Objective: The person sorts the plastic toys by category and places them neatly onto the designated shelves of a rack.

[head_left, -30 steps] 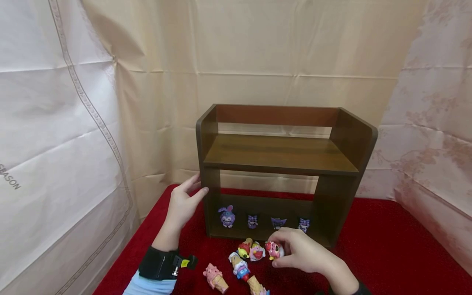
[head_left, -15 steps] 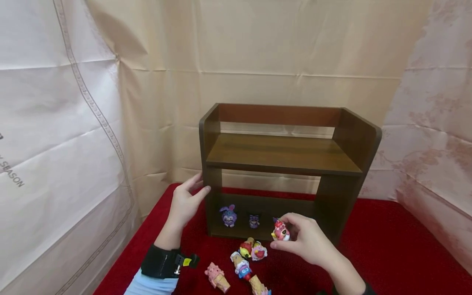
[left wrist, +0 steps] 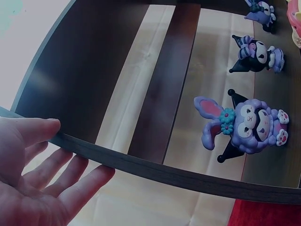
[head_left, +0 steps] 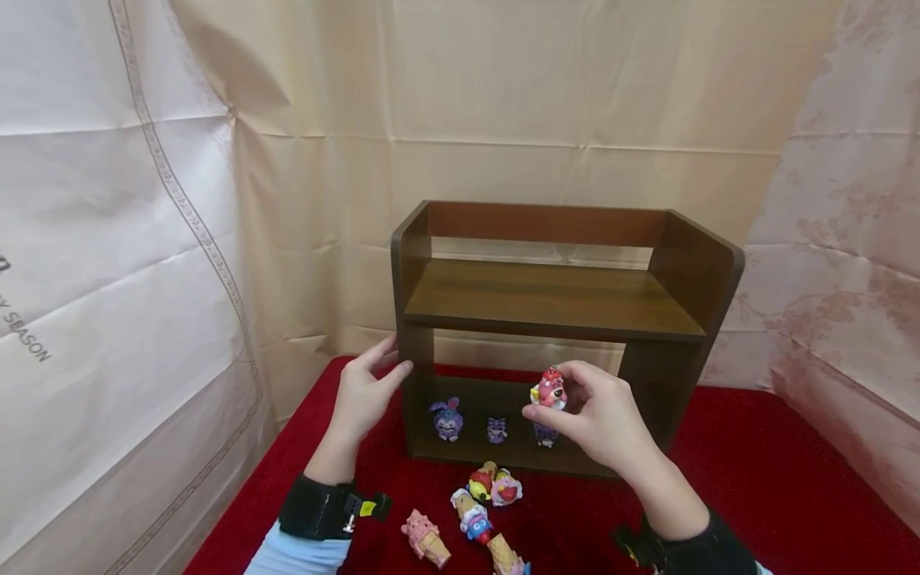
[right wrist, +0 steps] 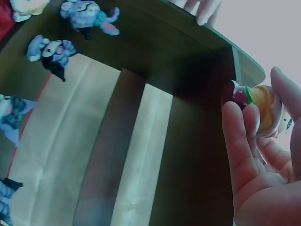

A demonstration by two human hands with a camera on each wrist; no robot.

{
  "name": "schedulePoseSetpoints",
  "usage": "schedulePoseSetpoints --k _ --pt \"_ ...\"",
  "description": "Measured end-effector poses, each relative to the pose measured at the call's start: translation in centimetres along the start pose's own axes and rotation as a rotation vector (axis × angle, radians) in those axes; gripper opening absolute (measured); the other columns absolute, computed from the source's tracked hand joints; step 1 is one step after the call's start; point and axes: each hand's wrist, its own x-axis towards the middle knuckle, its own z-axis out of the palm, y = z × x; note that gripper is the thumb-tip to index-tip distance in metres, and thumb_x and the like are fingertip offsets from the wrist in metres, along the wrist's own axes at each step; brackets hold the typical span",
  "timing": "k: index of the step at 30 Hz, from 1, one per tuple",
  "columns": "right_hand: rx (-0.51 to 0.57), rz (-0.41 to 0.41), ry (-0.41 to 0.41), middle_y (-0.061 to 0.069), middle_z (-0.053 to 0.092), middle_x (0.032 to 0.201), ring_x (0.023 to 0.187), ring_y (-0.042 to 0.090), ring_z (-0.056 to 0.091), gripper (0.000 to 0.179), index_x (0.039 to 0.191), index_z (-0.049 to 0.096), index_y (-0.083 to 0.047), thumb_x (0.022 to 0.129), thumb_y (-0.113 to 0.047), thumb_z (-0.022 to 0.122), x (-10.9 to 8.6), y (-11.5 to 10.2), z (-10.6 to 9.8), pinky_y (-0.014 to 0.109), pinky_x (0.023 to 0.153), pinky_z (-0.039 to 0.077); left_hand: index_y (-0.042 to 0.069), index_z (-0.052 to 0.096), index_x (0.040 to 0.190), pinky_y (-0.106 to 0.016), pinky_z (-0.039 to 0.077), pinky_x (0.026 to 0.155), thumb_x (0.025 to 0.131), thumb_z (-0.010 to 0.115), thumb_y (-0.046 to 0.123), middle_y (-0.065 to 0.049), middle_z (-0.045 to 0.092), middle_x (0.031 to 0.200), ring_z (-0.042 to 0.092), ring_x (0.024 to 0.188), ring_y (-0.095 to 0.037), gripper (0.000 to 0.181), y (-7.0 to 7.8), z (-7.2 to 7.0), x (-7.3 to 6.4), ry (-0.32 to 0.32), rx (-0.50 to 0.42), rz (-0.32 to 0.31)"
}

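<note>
My right hand [head_left: 604, 411] pinches a small pink bear figurine [head_left: 549, 390] with a red top, held upright in front of the shelf's lower level. In the right wrist view the thumb and fingers close around the bear figurine [right wrist: 263, 108], which shows its yellow and green parts. My left hand [head_left: 362, 398] rests its straight fingers against the left side panel of the brown wooden shelf [head_left: 553, 299]. A purple bunny-eared figurine [head_left: 447, 420] and smaller purple figurines [head_left: 496, 430] stand in a row on the lower level; the right hand hides part of the row in the head view.
On the red cloth [head_left: 776, 463] before the shelf lie several ice-cream-cone figurines, among them a pink one [head_left: 426, 537] and a blue-faced one [head_left: 473, 515]. A pink-and-white figurine [head_left: 506, 488] lies beside them. Beige fabric [head_left: 503, 96] hangs behind the shelf.
My right hand has lifted the bear figurine from the cloth, up to the shelf's lower opening. The left hand stays at the side panel.
</note>
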Motion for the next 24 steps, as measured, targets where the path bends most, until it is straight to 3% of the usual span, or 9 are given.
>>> schedulePoseSetpoints --k 12,18,24 --pt "0.063 -0.012 0.105 -0.003 0.071 0.082 0.067 0.007 0.069 0.036 0.099 0.07 -0.009 0.076 -0.024 0.093 4.4 -1.9 -1.2 0.021 0.058 0.056 0.01 0.057 0.146 -0.044 0.056 0.092 0.096 0.072 0.018 -0.011 0.059 0.143 0.063 0.123 -0.03 0.052 0.0 0.1 0.0 0.001 -0.007 0.003" --pt "0.041 -0.045 0.125 -0.002 0.07 0.081 0.066 0.01 0.066 0.037 0.099 0.069 -0.008 0.076 -0.027 0.092 7.3 -3.3 -1.5 0.022 0.055 0.053 0.009 0.056 0.147 -0.044 0.055 0.093 0.097 0.072 0.018 -0.012 0.058 0.144 0.062 0.125 -0.03 0.053 0.1 0.1 -0.1 -0.003 -0.019 -0.007" --pt "-0.051 -0.046 0.149 -0.001 0.069 0.078 0.065 0.012 0.063 0.04 0.097 0.07 -0.008 0.077 -0.036 0.091 9.9 -3.9 -1.2 0.025 0.056 0.05 0.01 0.056 0.147 -0.045 0.056 0.092 0.096 0.072 0.017 -0.011 0.058 0.144 0.062 0.124 -0.031 0.053 0.2 0.1 -0.2 0.004 -0.001 -0.006"
